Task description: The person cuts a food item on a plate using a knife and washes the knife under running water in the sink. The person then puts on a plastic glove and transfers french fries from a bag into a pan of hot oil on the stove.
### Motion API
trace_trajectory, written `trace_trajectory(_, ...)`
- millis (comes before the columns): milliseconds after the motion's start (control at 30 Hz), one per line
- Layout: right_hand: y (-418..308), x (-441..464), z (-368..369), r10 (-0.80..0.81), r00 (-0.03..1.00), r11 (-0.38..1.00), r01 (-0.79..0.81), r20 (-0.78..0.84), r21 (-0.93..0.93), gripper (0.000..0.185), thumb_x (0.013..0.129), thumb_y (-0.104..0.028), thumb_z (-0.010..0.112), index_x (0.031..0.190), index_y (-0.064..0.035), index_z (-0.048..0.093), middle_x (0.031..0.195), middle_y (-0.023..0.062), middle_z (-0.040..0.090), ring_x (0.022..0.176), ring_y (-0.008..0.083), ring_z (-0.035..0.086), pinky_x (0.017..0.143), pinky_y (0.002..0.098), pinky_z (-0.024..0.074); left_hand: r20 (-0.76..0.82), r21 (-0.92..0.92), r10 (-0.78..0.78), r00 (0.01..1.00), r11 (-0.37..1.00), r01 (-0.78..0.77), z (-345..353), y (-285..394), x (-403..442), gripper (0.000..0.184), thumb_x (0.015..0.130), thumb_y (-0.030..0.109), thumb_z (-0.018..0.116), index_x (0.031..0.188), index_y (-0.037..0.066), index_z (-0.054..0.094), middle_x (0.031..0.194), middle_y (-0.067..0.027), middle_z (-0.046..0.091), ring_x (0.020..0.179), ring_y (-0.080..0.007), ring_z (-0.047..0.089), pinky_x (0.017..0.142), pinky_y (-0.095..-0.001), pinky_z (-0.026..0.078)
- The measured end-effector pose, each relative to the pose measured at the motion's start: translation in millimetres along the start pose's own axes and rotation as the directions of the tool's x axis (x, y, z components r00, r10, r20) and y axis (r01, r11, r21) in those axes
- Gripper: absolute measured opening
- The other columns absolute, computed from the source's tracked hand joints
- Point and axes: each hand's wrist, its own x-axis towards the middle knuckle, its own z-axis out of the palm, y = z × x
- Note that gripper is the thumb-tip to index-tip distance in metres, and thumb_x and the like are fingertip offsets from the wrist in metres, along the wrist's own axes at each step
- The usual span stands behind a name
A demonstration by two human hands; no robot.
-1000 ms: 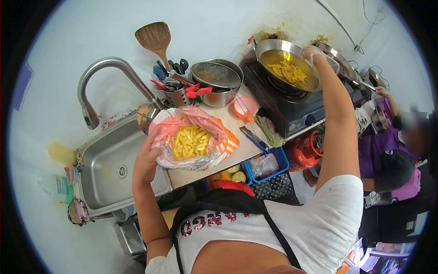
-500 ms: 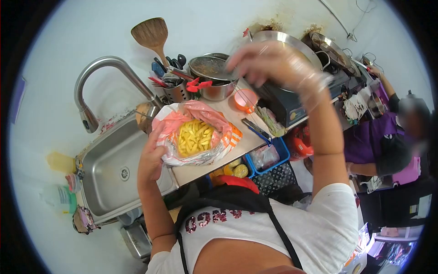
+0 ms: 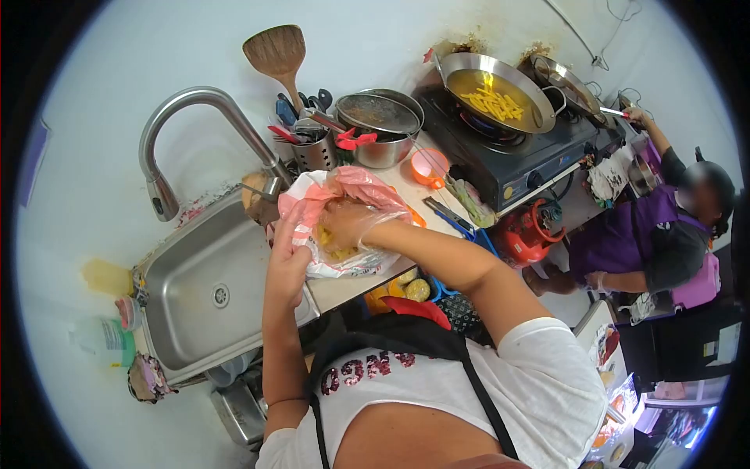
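An open plastic bag point(image 3: 371, 187) of cut potato strips point(image 3: 337, 252) stands on the counter beside the sink. My left hand point(image 3: 287, 262) grips the bag's left rim. Inside the bag is my right hand point(image 3: 348, 224), in a clear plastic glove, over the strips; its fingers are mostly hidden by the bag. On the black gas stove point(image 3: 508, 168), a wide wok point(image 3: 539, 98) holds oil with yellow strips point(image 3: 494, 102) in it.
A steel sink point(image 3: 195, 289) with a faucet point(image 3: 148, 156) lies left. Behind the bag are a utensil holder point(image 3: 316, 152), a steel pot point(image 3: 380, 152) and an orange cup point(image 3: 429, 166). A co-worker in a purple apron point(image 3: 613, 234) holds a pan handle at the right.
My right hand has moved from over the wok, across the stove and down into the bag. My left hand has stayed at the bag's rim.
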Motion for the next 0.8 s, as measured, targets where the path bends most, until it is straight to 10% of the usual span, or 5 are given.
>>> trace_trajectory(800,-16.0,5.5,13.1,-0.131,0.989,0.981,0.118,-0.074,-0.157,0.038,0.072,-0.032,0.065,0.098,-0.0040,0.065,0.098,0.0183,0.063,0.092,0.0333,0.062,0.084,0.0432,0.0478,0.095,0.205,0.082,0.992,0.974,-0.100,9.0,7.1,3.4,0.069,0.072,-0.010,0.039,0.140,0.006,0.040,0.134,-0.0048,0.040,0.091,-0.0057,0.043,0.071,-0.0158,0.037)
